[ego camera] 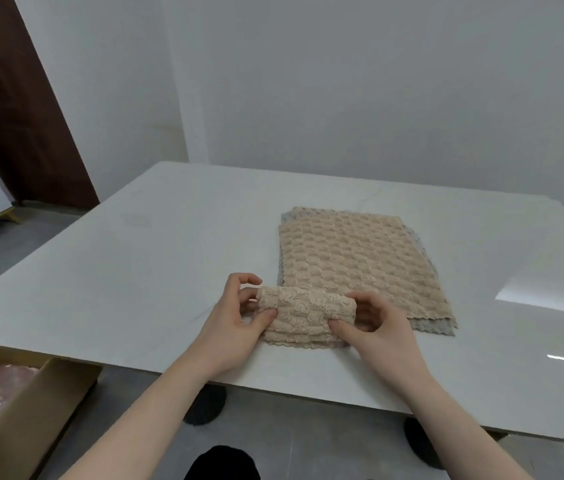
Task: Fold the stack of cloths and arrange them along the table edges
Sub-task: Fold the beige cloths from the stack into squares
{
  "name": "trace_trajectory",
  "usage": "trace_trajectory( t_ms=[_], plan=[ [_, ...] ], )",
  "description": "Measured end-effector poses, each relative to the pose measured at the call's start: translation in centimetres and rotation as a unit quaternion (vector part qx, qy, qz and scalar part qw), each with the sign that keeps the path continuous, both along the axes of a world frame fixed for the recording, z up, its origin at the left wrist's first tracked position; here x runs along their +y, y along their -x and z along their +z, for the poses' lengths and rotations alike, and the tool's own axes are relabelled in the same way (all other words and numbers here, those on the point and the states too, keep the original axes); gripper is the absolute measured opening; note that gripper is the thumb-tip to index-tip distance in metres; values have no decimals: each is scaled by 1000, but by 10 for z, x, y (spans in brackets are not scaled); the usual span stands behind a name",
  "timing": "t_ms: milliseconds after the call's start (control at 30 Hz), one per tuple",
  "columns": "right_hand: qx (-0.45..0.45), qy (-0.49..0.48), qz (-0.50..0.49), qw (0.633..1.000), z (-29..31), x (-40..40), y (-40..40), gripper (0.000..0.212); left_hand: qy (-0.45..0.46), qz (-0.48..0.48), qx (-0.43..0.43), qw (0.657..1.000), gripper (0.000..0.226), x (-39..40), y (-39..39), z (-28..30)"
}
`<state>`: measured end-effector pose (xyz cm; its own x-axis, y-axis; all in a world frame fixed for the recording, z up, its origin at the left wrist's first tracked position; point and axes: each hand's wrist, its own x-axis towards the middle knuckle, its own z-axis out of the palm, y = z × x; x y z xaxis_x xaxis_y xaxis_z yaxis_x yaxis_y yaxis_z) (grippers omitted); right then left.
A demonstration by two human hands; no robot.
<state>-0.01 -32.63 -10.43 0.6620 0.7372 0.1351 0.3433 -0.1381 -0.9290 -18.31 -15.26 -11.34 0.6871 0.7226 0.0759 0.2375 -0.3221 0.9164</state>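
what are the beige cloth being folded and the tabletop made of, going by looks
Beige cloth: looks like plush microfibre or coral fleece, judging by its fuzzy, matte, puffy waffle-like ridges and zigzag-cut edge; exact fibre is unclear. Tabletop: hard, smooth, white, glossy slab, shown by sharp window reflections; faint veining suggests stone or sintered stone, possibly laminate.

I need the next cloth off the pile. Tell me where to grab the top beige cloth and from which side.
Pinch the top beige cloth at its near corners, coming from the near table edge. It lies flat on the grey cloth, whose edge sticks out there, so the layers are easy to separate. Both hands, left hand and right hand, already hold the folded cloth just beside it.
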Motion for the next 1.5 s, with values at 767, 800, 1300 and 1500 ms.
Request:
trace_trajectory(
  t_ms=[767, 800, 1300, 1500],
  plan=[
    [237, 253, -32, 938, 124, 52, -17, 37, 170, 76, 160, 969, 22, 32, -42, 131],
    [252, 254, -40, 933, 139, 52, -15, 36, 165, 74, 161, 970, 22, 34, -42, 146],
    [257, 191, -74, 944, 211, 12, -64, 60, 132, 31, 153, 979, 27, 6, -92, 238],
    [236, 155, -56, 958, 223, -77, -112, 38, 114, 55, 124, 984, 27, -84, -136, 253]
  ],
)
